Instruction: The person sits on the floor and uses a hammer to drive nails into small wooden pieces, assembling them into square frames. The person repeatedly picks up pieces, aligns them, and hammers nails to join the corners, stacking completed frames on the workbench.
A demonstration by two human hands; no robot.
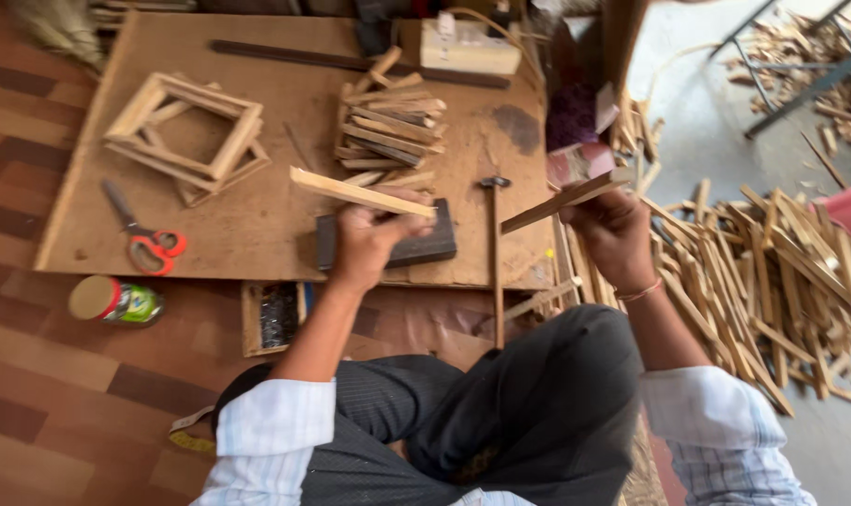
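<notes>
Two wooden strips are held above the board (257,225): the left hand (367,234) is closed around a pale strip (360,192) that runs toward ten o'clock, and the right hand (618,230) grips a second strip (561,201) that slants up toward two o'clock. A hammer (494,253) lies between the hands, with a stack of cut strips (388,131) at twelve o'clock from the left hand.

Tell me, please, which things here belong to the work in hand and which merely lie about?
In hand: left hand grips one wooden strip; right hand grips another strip.

Lying about: scissors, hammer, wooden frames, stacked strips, dark block, tin.
</notes>
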